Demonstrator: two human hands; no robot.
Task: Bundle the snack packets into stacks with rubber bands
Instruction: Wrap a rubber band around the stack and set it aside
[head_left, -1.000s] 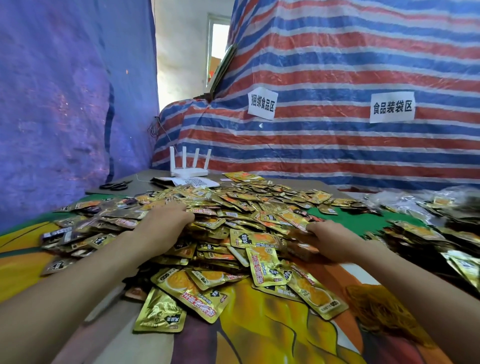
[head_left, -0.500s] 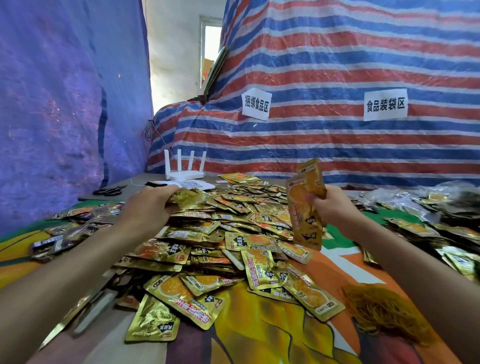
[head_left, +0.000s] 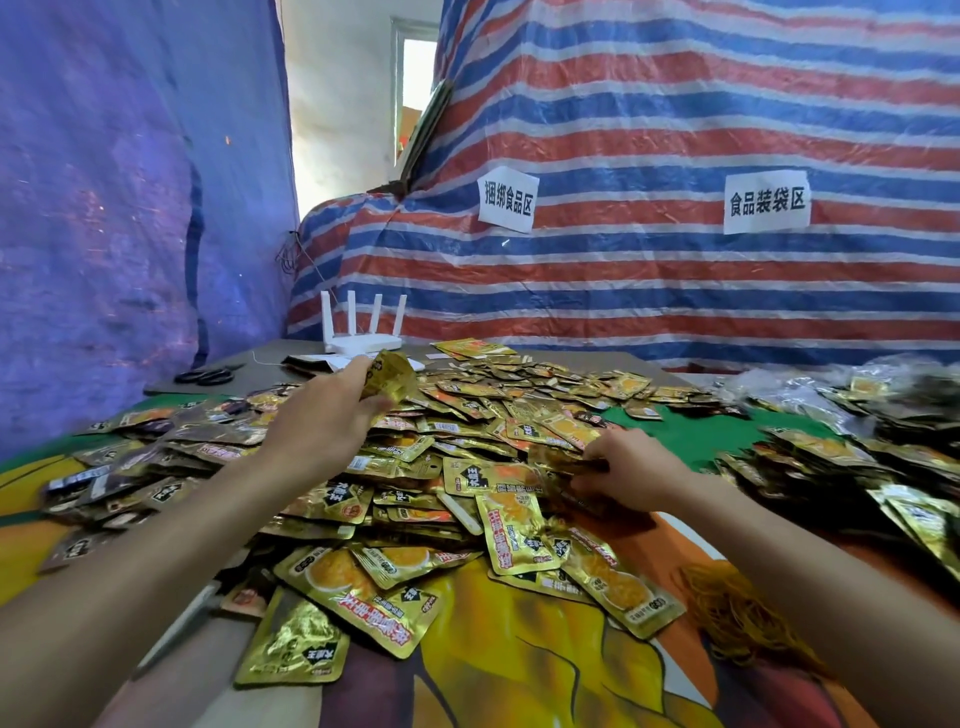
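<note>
A wide heap of gold snack packets (head_left: 457, 467) covers the middle of the table. My left hand (head_left: 322, 421) is raised a little above the heap and grips a few gold packets (head_left: 392, 376) by their edge. Low at the heap's right side, my right hand (head_left: 631, 475) has its fingers curled round some packets (head_left: 563, 462); that spot is blurred. A tangle of yellow rubber bands (head_left: 737, 618) lies on the cloth near my right forearm.
More packets are piled at the right (head_left: 852, 457) and darker ones at the left (head_left: 156, 457). Black scissors (head_left: 208, 375) and a white router (head_left: 361, 332) sit at the table's far left. Striped tarp with two paper signs hangs behind.
My right hand, which held a bunch of packets up in the air, has dropped back to the heap's right side. My left hand has lifted off the heap with a few packets.
</note>
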